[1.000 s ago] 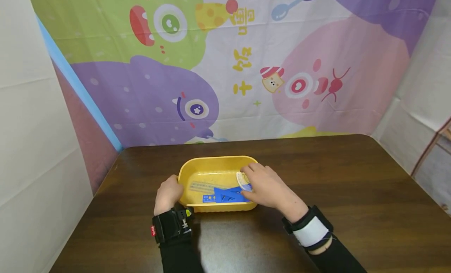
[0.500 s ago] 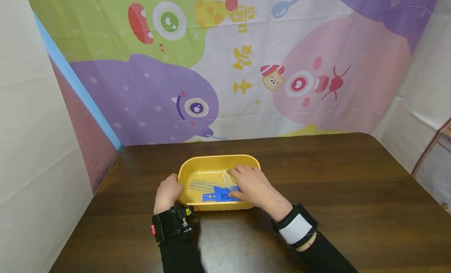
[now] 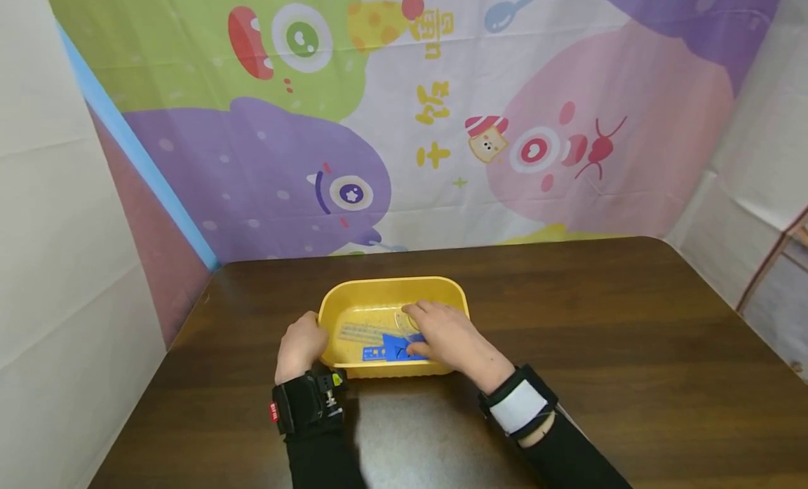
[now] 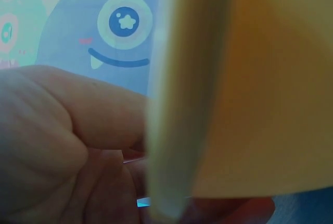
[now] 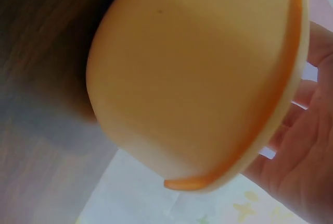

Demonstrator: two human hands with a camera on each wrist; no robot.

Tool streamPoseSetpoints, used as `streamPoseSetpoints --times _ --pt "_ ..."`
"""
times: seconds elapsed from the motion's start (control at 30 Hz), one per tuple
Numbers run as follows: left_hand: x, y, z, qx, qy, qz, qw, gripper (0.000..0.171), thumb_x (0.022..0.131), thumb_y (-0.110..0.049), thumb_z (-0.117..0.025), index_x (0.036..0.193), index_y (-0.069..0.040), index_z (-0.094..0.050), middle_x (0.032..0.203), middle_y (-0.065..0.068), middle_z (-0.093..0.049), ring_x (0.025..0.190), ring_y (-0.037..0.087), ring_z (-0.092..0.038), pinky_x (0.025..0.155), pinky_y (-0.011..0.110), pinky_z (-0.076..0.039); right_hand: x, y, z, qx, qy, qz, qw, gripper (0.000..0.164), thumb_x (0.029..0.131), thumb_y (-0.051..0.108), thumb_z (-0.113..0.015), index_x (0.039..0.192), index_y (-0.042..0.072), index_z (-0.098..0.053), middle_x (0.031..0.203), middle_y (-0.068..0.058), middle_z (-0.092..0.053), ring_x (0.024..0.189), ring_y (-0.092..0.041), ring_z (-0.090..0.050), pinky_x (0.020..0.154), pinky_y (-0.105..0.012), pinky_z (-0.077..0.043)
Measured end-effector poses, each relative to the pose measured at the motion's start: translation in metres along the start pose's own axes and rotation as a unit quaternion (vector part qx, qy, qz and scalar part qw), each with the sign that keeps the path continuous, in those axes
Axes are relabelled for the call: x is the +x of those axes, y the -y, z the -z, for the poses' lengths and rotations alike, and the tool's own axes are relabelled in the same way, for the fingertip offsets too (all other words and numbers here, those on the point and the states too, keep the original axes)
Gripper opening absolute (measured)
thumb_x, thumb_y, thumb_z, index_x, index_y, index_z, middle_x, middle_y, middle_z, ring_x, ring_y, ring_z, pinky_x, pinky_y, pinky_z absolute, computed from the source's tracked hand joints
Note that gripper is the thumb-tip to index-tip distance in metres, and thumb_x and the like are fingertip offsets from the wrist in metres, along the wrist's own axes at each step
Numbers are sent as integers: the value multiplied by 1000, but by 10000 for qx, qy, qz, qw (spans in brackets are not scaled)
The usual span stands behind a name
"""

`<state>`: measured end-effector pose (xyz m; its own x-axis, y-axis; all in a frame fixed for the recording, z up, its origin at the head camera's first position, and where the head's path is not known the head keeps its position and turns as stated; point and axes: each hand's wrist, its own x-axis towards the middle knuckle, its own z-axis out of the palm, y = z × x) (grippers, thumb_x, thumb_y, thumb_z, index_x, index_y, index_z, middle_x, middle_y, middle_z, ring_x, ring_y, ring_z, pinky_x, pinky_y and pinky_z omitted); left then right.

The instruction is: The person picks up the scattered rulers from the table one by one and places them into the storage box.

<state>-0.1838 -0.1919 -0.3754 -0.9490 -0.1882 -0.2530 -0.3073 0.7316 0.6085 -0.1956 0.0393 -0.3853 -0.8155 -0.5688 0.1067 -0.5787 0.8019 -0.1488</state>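
A yellow plastic basin (image 3: 366, 285) stands on the table. My left hand (image 3: 301, 345) grips its left rim; in the left wrist view the thumb is beside the rim (image 4: 182, 94) and fingers show beneath. My right hand (image 3: 451, 338) reaches over the right side, its fingers and thumb spread about a clear protractor (image 3: 403, 322), partly hidden by the hand. Under and beside the thumb lies a blue set square (image 3: 393, 347), with a blue ruler end (image 3: 374, 353) sticking out to its left. Behind these lies a clear ruler (image 3: 362, 332). The right wrist view shows mostly the basin's outer wall (image 5: 192, 78).
The dark brown wooden table (image 3: 600, 320) extends around the basin on all sides. A cartoon-printed cloth (image 3: 429, 215) hangs behind the far edge. White sheets (image 3: 69, 264) hang at the left and right.
My right hand has moved left inside the basin, and the protractor has moved left with it, now looking flatter. My left hand has stayed on the rim.
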Motion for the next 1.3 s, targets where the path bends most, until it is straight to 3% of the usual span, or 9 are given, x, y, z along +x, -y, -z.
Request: streamPoseSetpoints --times 0.27,0.6,0.83,1.07,1.3 --pt "0 -1 1 21 1 -149 9999 26 86 -6 -38 107 4 -48 80 14 -50 68 25 -49 61 31 -38 -1 -2 -5 401 246 -246 9986 67 77 43 -66 129 6 -46 116 -10 -56 99 -20 -54 90 -36 -44" --pt "1 -1 2 55 26 -185 9998 27 86 -6 -37 108 5 -48 80 14 -50 68 24 -49 61 31 -38 -3 -7 -6 596 308 -469 9966 67 77 46 -65 129 7 -47 119 -10 -55 99 -20 -54 91 -37 -44" --pt "-1 1 2 80 -10 -153 9999 29 86 -6 -36 110 5 -49 81 14 -51 69 24 -49 61 32 -38 -12 -14 1 937 259 -519 9939 62 79 39 -66 129 8 -47 123 -8 -54 103 -18 -55 89 -37 -45" --pt "0 1 1 125 -33 -190 9997 31 85 -6 -36 111 4 -49 80 13 -52 67 23 -49 59 31 -38 -21 -22 5 1179 32 -547 9915 54 79 34 -67 125 11 -51 118 -3 -56 103 -15 -56 87 -34 -46" --pt "-2 0 2 32 -15 -97 9999 31 86 -6 -36 112 4 -49 82 14 -52 69 24 -50 60 31 -39 -31 -29 8 826 -623 -151 9945 35 78 28 -69 108 13 -61 102 1 -61 90 -13 -58 77 -30 -48"
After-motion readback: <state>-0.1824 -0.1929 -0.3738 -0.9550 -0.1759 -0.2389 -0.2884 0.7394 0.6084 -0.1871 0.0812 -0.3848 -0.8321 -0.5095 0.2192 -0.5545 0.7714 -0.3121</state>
